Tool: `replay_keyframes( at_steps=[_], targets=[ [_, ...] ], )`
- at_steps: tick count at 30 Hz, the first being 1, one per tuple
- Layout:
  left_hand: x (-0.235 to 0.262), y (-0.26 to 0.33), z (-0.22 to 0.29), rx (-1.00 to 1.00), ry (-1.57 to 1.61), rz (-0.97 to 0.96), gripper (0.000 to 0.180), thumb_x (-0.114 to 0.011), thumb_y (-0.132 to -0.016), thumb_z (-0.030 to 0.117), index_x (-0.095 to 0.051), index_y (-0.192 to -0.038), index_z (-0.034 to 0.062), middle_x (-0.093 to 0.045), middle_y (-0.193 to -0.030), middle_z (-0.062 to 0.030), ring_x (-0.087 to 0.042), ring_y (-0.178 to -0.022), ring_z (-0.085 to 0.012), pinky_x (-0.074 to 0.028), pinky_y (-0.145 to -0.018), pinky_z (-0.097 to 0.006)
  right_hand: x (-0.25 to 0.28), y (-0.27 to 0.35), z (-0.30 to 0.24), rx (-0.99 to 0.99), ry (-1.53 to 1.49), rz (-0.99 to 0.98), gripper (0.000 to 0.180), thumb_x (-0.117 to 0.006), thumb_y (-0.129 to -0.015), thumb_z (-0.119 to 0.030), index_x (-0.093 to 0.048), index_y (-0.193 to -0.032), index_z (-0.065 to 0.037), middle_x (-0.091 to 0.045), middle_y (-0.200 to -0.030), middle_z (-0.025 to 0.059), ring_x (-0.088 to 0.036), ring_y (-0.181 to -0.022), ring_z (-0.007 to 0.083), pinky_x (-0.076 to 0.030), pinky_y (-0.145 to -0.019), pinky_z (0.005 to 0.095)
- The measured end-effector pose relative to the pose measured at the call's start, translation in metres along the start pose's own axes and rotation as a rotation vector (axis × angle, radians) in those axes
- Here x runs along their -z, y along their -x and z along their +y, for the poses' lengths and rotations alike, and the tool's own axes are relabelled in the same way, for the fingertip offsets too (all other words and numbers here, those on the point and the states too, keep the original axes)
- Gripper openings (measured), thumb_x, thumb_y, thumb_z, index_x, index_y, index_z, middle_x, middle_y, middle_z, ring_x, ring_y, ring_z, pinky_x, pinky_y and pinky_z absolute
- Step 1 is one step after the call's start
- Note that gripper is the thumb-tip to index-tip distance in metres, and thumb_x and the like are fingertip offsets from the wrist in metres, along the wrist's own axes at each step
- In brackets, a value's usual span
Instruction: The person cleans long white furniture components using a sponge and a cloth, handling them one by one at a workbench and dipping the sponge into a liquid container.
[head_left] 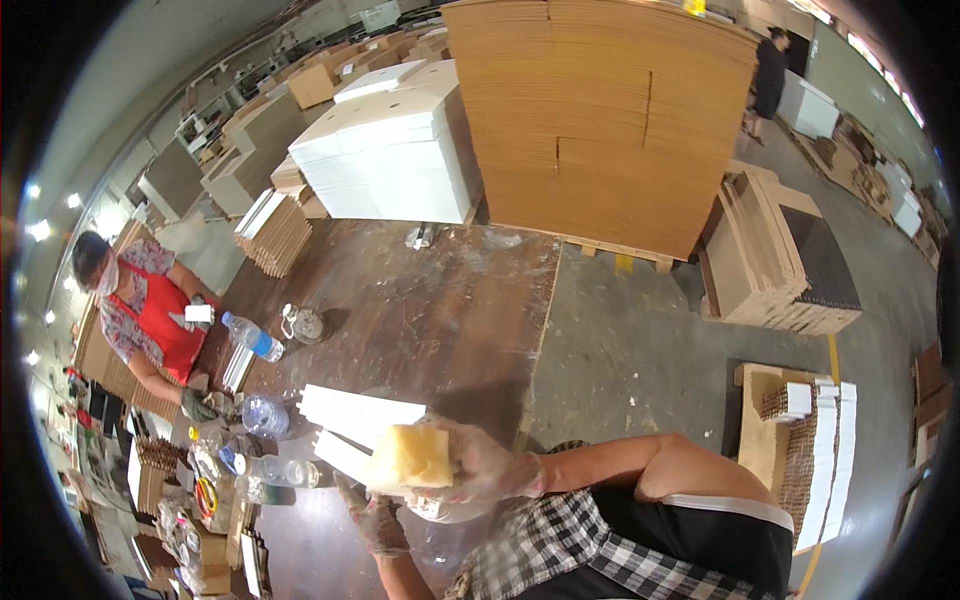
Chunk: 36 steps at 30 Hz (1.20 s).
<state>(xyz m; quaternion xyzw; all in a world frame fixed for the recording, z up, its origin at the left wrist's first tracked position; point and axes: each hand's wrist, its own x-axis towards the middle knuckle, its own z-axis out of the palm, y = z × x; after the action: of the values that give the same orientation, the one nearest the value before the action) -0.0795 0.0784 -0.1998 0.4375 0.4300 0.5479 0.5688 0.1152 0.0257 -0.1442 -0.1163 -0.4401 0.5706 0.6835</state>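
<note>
My right hand, in a thin clear glove, grips a yellow sponge block just above the dark wooden table. Under the sponge lie long white card strips, stacked in two layers. My left hand, also gloved, lies low on the table beside the near end of the strips, fingers pointing toward them; whether it holds anything is unclear. A crumpled clear plastic piece shows under my right wrist.
A person in a red apron works at the table's left end, holding a small white piece. Plastic bottles, a glass jar and clutter sit on that side. Tall brown board stacks, white stacks and pallets stand behind and right.
</note>
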Motion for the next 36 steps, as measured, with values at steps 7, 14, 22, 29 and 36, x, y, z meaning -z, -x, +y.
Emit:
replay_keyframes(
  at_steps=[7,14,22,29,36],
  targets=[
    [0.049,0.036,0.030,0.183,0.369,0.008,0.047,-0.054,-0.084,0.023,-0.043,-0.120,-0.0040,-0.061,-0.089,-0.0179,-0.061,-0.059,-0.0236,-0.054,-0.043,-0.029,-0.003,-0.010,-0.021,-0.079,0.183,-0.089,0.069,-0.072,-0.075,0.002,-0.035,-0.133,-0.003,-0.051,-0.125,0.0055,-0.049,-0.112,0.0134,-0.039,-0.099,0.0289],
    [0.043,0.057,0.070,0.201,0.466,0.249,0.038,-0.049,-0.090,0.023,-0.047,-0.116,-0.0049,-0.062,-0.093,-0.0146,-0.061,-0.074,-0.0200,-0.052,-0.055,-0.028,-0.009,-0.010,0.024,-0.230,0.090,-0.321,0.072,-0.073,-0.077,-0.018,-0.032,-0.134,-0.004,-0.050,-0.125,0.0124,-0.053,-0.111,0.0196,-0.047,-0.093,0.0330],
    [0.093,0.105,0.056,-0.082,-0.190,0.334,0.025,-0.045,-0.092,0.014,-0.053,-0.107,-0.0043,-0.059,-0.096,-0.0115,-0.058,-0.083,-0.0192,-0.048,-0.070,-0.029,-0.069,-0.019,0.042,-0.036,0.613,-0.631,0.057,-0.074,-0.075,-0.030,-0.051,-0.117,0.000,-0.059,-0.108,0.0132,-0.062,-0.096,0.0233,-0.055,-0.082,0.0328],
    [0.107,0.145,0.059,-0.046,-0.207,0.392,0.048,-0.049,-0.089,0.023,-0.041,-0.129,-0.0014,-0.058,-0.106,-0.0097,-0.057,-0.085,-0.0149,-0.047,-0.073,-0.027,-0.085,-0.041,0.119,0.594,0.907,-0.780,0.046,-0.070,-0.074,-0.030,-0.053,-0.115,-0.018,-0.054,-0.115,0.0090,-0.061,-0.095,0.0229,-0.057,-0.073,0.0302],
    [0.128,0.172,0.067,-0.047,-0.226,0.400,0.054,-0.050,-0.087,0.026,-0.041,-0.133,-0.0003,-0.058,-0.106,-0.0076,-0.053,-0.087,-0.0118,-0.044,-0.073,-0.024,-0.107,-0.062,0.161,0.225,0.945,-0.510,0.048,-0.074,-0.075,-0.025,-0.052,-0.112,-0.005,-0.062,-0.103,0.0087,-0.064,-0.091,0.0198,-0.054,-0.079,0.0317]
  ],
)
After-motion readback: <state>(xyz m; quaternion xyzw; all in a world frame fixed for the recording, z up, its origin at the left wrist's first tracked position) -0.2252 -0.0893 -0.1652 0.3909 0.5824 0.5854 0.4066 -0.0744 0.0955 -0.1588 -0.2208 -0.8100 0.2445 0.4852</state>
